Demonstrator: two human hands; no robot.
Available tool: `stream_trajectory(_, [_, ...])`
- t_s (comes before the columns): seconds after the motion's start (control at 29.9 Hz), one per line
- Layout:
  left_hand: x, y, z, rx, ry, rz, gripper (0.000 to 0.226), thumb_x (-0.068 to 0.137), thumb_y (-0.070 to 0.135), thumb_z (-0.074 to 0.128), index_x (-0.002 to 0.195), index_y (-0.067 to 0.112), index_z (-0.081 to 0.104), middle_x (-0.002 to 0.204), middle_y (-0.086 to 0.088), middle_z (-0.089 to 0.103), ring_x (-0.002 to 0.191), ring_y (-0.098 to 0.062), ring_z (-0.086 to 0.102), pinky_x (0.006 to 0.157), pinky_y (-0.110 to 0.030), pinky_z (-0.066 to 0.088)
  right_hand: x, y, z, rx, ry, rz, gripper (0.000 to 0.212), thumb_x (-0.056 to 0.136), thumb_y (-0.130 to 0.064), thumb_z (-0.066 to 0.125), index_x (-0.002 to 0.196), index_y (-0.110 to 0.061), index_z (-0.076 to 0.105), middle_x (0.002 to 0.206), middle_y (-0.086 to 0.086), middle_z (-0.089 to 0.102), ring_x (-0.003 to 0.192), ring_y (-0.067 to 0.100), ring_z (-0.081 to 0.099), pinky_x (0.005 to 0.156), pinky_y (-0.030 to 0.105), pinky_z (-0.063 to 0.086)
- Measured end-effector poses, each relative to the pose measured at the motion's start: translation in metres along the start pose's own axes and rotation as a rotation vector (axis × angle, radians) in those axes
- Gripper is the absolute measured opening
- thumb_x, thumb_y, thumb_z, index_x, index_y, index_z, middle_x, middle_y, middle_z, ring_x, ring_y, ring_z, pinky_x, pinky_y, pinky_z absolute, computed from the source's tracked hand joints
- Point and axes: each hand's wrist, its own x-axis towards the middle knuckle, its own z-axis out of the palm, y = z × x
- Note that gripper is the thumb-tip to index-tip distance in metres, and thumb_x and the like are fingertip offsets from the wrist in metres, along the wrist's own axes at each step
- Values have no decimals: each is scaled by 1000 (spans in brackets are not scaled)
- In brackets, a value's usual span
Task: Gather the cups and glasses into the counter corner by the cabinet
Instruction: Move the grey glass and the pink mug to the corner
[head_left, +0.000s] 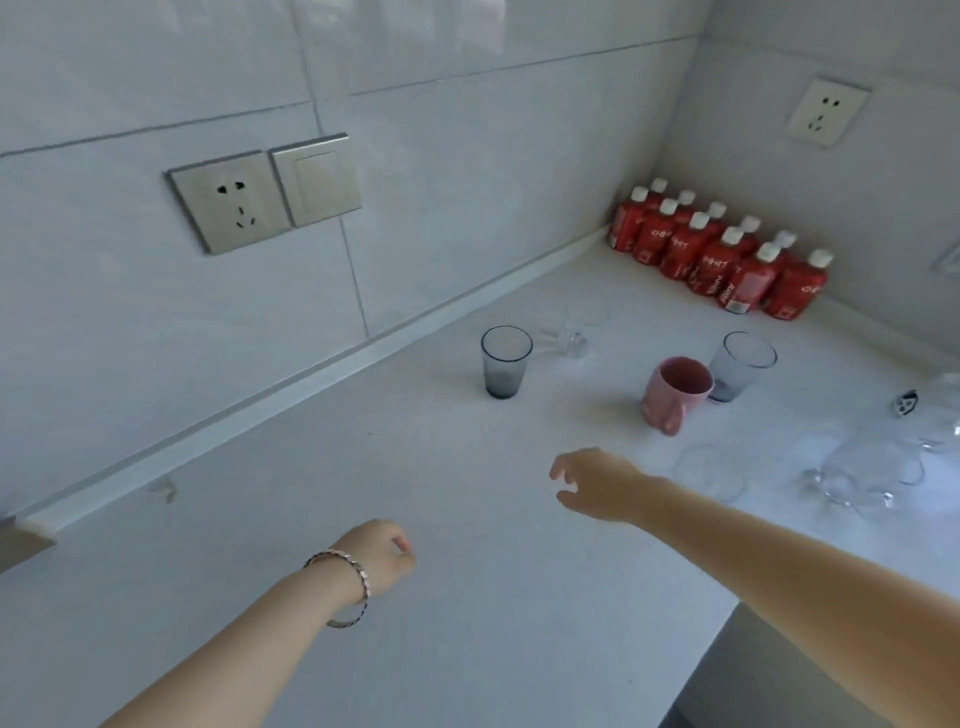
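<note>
1. White stone counter (415, 571) runs along a tiled wall and turns at a far corner, where red bottles with white caps (722, 254) stand packed together.
2. The right hand (597, 486) hovers over the counter, fingers spread apart and empty, well short of the cups.
3. The left hand (382, 553) hangs lower and nearer, fingers curled loosely in, holding nothing; a bracelet (348, 587) circles its wrist.
4. A smoky grey tumbler (505, 361) stands upright near the wall.
5. A pink mug (674, 394) stands just beside a second grey tumbler (740, 366).
6. Clear glasses (872, 467) cluster at the right edge, blurred; another clear glass (574, 332) seems to lie on its side behind the first tumbler.
</note>
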Motion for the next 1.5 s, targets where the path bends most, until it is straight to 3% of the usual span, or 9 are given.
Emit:
stream_trajectory(0.17, [44,89,16,-6,0,37,31,87,18,52,63,35,44,80,6,55,86,-16,55,84,-23,45,33,110,-57,111,351,173,50,84,-20,56,133,-15,46,136,10,44,127,32,42,102,39,38])
stream_trajectory(0.4, [80,138,17,-55,98,51,29,88,17,50,66,34,46,70,18,48,81,-14,53,62,-17,40,79,176,-78,238,189,359,112,64,-39,78,149,-20,7,144,10,31,131,33,38,100,45,41])
stream_trajectory(0.47, [90,148,10,-86,143,25,26,87,15,50,70,34,51,78,13,56,86,-16,57,74,-22,45,86,182,-73,315,197,335,107,67,-39,76,149,-21,9,143,9,32,127,31,45,94,42,45])
stream_trajectory(0.53, [100,159,1,-140,254,-11,20,87,13,52,100,25,61,105,-1,63,101,-21,59,88,-28,46,88,186,-69,363,248,320,100,68,-38,75,147,-21,17,138,9,37,119,31,51,87,38,47])
stream_trajectory(0.63, [118,176,-19,-80,439,-9,54,86,16,56,137,17,36,136,-9,41,119,-28,52,95,-38,45,86,186,-67,387,295,289,92,67,-37,77,143,-21,27,134,8,42,114,31,54,86,37,47])
stream_trajectory(0.77, [155,196,-52,-17,619,7,87,76,25,71,145,14,19,152,-9,23,137,-27,34,103,-41,39,77,172,-68,356,286,196,91,65,-39,77,142,-25,29,134,4,45,112,28,56,85,35,48])
stream_trajectory(0.87, [189,202,-65,-41,468,-116,112,68,40,77,149,19,2,159,-4,5,145,-22,19,113,-43,31,69,155,-68,379,279,103,91,65,-40,77,142,-28,29,134,-1,45,112,25,56,83,32,48])
stream_trajectory(1.14, [176,184,-41,-183,523,-50,71,67,32,78,125,13,43,130,-9,42,112,-31,56,87,-38,49,54,105,-58,407,251,-39,95,65,-43,77,143,-32,24,135,-7,42,113,21,56,85,31,51])
stream_trajectory(1.5, [-12,-3,-25,-256,564,-158,81,60,37,81,130,23,44,129,4,47,117,-14,53,96,-24,42,26,-55,-21,147,46,-357,95,69,-40,74,146,-33,17,141,-10,35,119,17,52,88,26,47])
